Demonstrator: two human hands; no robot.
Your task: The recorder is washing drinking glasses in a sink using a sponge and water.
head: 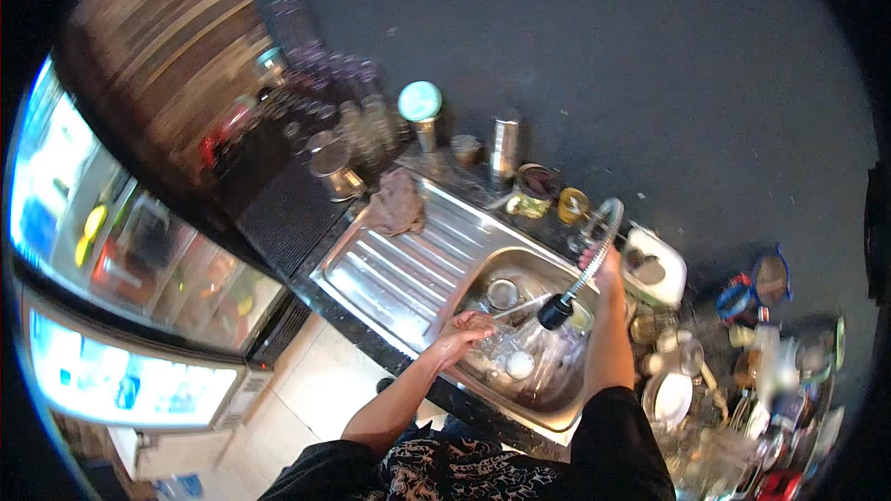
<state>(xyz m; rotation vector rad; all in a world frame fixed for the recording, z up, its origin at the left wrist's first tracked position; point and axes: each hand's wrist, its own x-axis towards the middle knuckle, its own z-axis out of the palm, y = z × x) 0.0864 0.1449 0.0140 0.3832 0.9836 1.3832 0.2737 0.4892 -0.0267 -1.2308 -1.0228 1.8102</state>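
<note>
My left hand (461,338) is over the left rim of the steel sink basin (480,388), its fingers curled on a clear vessel (500,342) whose shape is blurred. Behind the basin, my right hand (604,261) is at the base of the spring-hose tap (600,257); the hose partly hides its fingers, so their grip is unclear. The tap's black spray head (555,312) points down into the basin, close to the clear vessel. A metal-rimmed round cup (502,293), a small white round item (519,365) and several clear pieces lie in the basin.
Left of the basin is the ribbed drainboard (400,268), with a brown cloth (397,203) at its far corner. A steel pitcher (334,165), steel shaker (504,146) and jars stand behind. Crowded dishes (672,400) fill the right. A lit glass-door fridge (139,250) stands left.
</note>
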